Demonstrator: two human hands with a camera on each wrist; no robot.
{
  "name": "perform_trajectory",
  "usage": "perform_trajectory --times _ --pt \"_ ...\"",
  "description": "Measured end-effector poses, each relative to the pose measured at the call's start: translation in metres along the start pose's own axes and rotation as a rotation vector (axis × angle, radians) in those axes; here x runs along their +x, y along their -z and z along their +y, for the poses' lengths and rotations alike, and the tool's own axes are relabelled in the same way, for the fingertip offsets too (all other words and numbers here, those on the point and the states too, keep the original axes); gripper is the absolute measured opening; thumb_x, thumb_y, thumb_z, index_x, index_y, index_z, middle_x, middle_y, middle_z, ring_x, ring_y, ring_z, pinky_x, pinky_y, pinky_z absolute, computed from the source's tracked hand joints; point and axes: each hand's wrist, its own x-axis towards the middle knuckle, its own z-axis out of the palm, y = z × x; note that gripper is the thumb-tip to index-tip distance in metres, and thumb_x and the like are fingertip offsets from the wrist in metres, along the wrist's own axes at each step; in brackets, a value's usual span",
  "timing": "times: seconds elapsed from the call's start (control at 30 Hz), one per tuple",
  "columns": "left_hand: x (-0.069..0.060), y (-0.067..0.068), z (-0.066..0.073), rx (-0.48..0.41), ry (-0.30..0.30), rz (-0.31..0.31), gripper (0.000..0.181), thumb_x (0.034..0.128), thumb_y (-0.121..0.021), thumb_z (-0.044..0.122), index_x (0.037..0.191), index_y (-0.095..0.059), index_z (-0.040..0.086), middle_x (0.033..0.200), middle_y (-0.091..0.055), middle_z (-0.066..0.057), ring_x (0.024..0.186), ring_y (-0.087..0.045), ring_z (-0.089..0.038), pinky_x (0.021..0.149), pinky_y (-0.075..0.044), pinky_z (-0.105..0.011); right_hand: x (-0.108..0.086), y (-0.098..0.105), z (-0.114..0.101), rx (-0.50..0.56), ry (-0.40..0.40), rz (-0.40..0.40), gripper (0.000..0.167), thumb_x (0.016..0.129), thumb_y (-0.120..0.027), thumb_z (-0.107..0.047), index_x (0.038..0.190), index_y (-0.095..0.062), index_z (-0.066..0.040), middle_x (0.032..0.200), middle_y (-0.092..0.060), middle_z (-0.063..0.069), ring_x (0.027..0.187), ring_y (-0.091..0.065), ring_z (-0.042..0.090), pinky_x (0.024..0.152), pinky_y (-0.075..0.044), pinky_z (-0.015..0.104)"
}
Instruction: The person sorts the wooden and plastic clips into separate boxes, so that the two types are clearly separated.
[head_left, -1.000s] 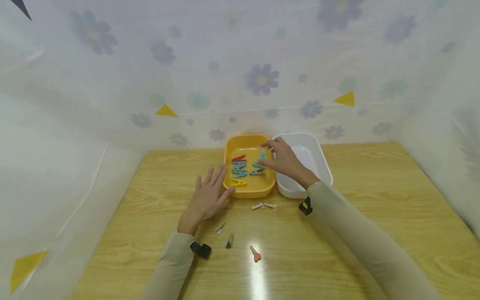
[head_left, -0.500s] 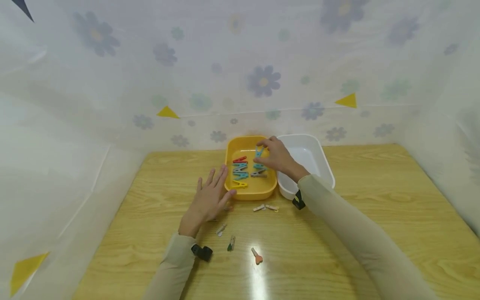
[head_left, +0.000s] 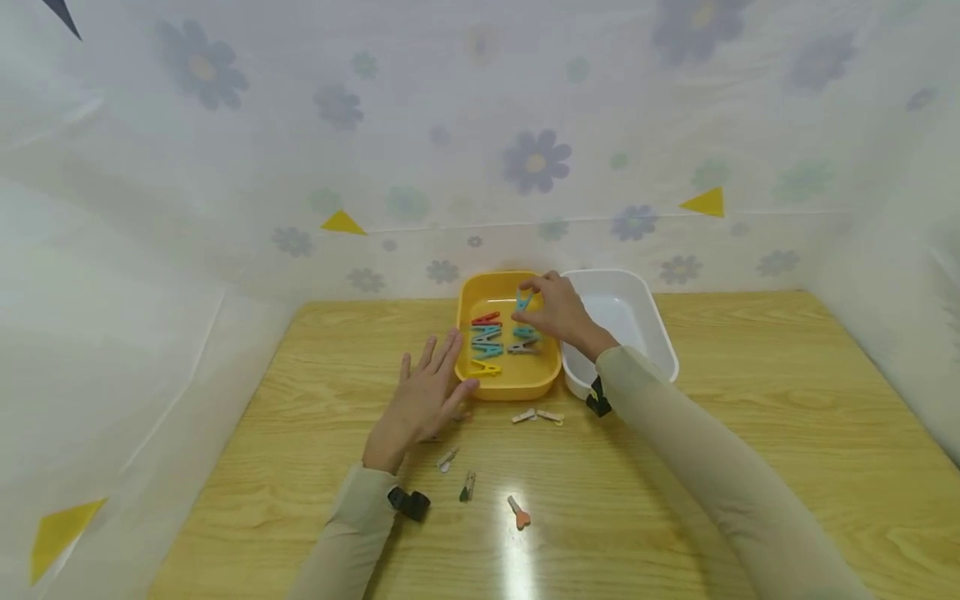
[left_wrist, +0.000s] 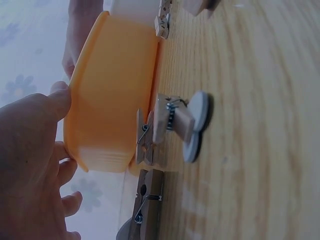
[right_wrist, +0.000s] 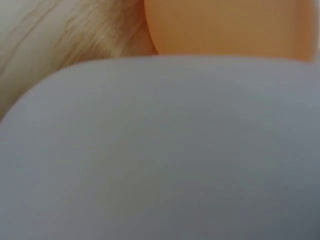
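Note:
My right hand (head_left: pixel 558 310) is over the far right part of the yellow tray (head_left: pixel 508 393). Its thumb and fingertips pinch a light blue clothespin (head_left: pixel 522 301). Below it lie a teal clothespin (head_left: pixel 527 332) and a grey one (head_left: pixel 522 346). Along the tray's left side is a column of clothespins: red (head_left: pixel 486 319), several blue and grey ones (head_left: pixel 487 340), and yellow (head_left: pixel 486 368). With fingers spread, my left hand (head_left: pixel 417 404) rests against the tray's left rim; the left wrist view shows its thumb and fingertips at that rim. The right wrist view shows no hand.
A white tray (head_left: pixel 652 321) adjoins the yellow one on the right. Small wooden clothespins lie in front: a pair (head_left: pixel 537 416), a white-tipped one (head_left: pixel 447 459), a green-tipped one (head_left: pixel 468 486) and one with an orange heart (head_left: pixel 519 512). A flowered curtain (head_left: pixel 480 167) hangs behind.
My right hand has shifted slightly left over the yellow tray with the light blue clothespin in its pinch. My left hand has stayed at the rim. The head view has swung a little.

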Motion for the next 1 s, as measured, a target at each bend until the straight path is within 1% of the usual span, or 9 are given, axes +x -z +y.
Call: perform_trajectory --times 0.2,0.37,0.43,0.63,0.87,1.0 --pt "0.0 -0.0009 -0.0001 0.002 0.004 0.003 0.077 0.1081 -0.037 0.057 0.167 -0.01 0.014 0.172 -0.01 -0.002 0.156 -0.008 -0.033 0.117 -0.009 -0.072 0.0033 -0.0041 -0.002 -0.059 -0.049 0.0 0.054 0.09 -0.08 -0.037 0.135 -0.064 -0.01 0.122 -0.055 0.015 0.113 -0.049 0.036 0.089 -0.044 0.056" --pt "0.001 -0.0031 -0.0011 0.022 0.01 -0.008 0.079 0.1075 -0.033 0.06 0.167 -0.004 0.017 0.172 -0.007 -0.001 0.156 -0.011 -0.036 0.118 -0.009 -0.071 0.0045 -0.0062 -0.0018 -0.103 -0.049 0.012 0.055 0.09 -0.081 -0.038 0.134 -0.065 -0.01 0.121 -0.057 0.015 0.111 -0.05 0.036 0.087 -0.045 0.057" --pt "0.0012 -0.0034 -0.0013 0.026 0.015 -0.015 0.079 0.1072 -0.031 0.062 0.167 -0.003 0.018 0.172 -0.007 0.0 0.156 -0.011 -0.036 0.118 -0.009 -0.07 0.0051 -0.0068 -0.0015 -0.107 -0.045 0.015 0.055 0.09 -0.081 -0.038 0.134 -0.065 -0.01 0.121 -0.058 0.016 0.111 -0.049 0.036 0.087 -0.045 0.057" --pt "0.0004 -0.0022 -0.0004 0.003 0.017 -0.016 0.079 0.1071 -0.031 0.062 0.167 -0.008 0.015 0.171 -0.006 0.001 0.156 -0.011 -0.036 0.118 -0.007 -0.07 0.0054 -0.0067 -0.0029 -0.115 -0.051 0.005 0.055 0.09 -0.08 -0.038 0.135 -0.064 -0.01 0.123 -0.058 0.016 0.114 -0.048 0.036 0.088 -0.044 0.058" --pt "-0.0001 -0.0016 0.0 -0.001 0.022 -0.028 0.078 0.1072 -0.029 0.062 0.166 -0.001 0.02 0.172 -0.003 0.003 0.157 -0.008 -0.034 0.119 -0.004 -0.069 0.0065 -0.0028 -0.0045 -0.084 -0.07 -0.027 0.055 0.091 -0.079 -0.036 0.136 -0.063 -0.009 0.127 -0.057 0.016 0.118 -0.047 0.037 0.093 -0.043 0.059" --pt "0.0001 -0.0025 -0.0012 0.007 0.026 -0.037 0.078 0.1067 -0.028 0.064 0.166 0.001 0.022 0.172 -0.002 0.003 0.158 -0.006 -0.032 0.12 -0.003 -0.068 0.0065 0.0 -0.0042 -0.072 -0.058 -0.042 0.052 0.093 -0.077 -0.033 0.136 -0.063 -0.007 0.128 -0.056 0.018 0.118 -0.048 0.039 0.093 -0.044 0.059"
